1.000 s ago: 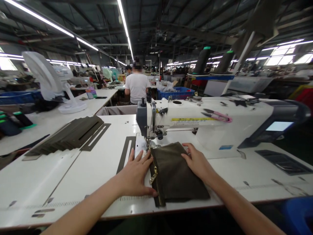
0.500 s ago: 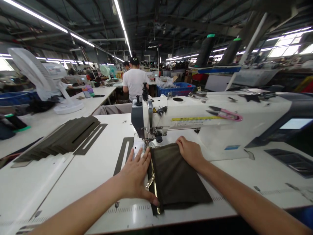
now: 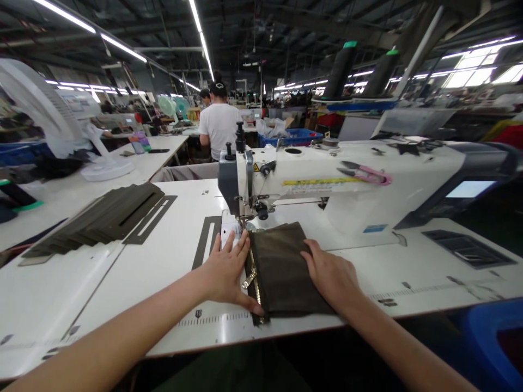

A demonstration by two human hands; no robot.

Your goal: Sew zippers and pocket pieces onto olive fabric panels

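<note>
A dark olive fabric piece (image 3: 286,272) lies on the white table of the sewing machine (image 3: 294,174). Along its left edge runs a gold metal zipper (image 3: 257,288) with a dangling slider pull (image 3: 249,278). My left hand (image 3: 226,272) is spread flat beside and over the zipper, fingertips close to the presser foot (image 3: 244,222) and thumb on the zipper's near end. At the fabric's right edge, my right hand (image 3: 333,272) grips it between thumb and curled fingers; the other fingertips are hidden.
Left of the machine lie a slotted template (image 3: 206,242) and a fanned stack of dark fabric pieces (image 3: 98,218). Pink-handled thread snips (image 3: 371,173) rest on the machine arm. A white fan (image 3: 98,147) stands at left; a person in a white shirt (image 3: 220,128) is ahead.
My right hand has shifted down the fabric's right edge, and the far right corner now shows free of it. The left hand stays on the zipper. The camera view has moved slightly.
</note>
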